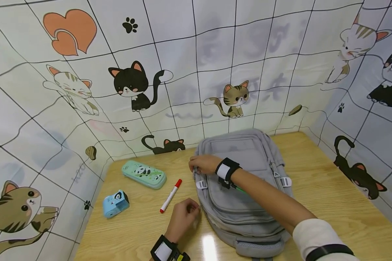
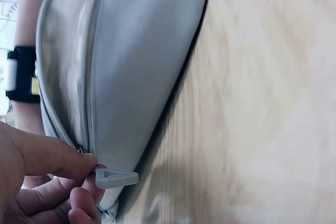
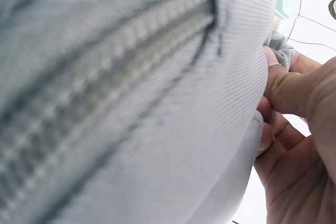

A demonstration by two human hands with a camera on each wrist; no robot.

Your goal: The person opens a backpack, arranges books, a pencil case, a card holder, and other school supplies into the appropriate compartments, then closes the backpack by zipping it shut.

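From the head view, a grey backpack (image 1: 241,188) lies flat on the wooden bench (image 1: 330,195); the right hand (image 1: 204,164) grips its upper left edge. At the left wrist, the left hand (image 2: 42,182) pinches a grey zipper pull (image 2: 116,178). At the right wrist, fingers (image 3: 286,90) clutch backpack fabric

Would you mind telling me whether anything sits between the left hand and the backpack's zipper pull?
Nothing visible does: the left hand already pinches the grey zipper pull at the backpack edge, while the right hand grips the fabric farther up.
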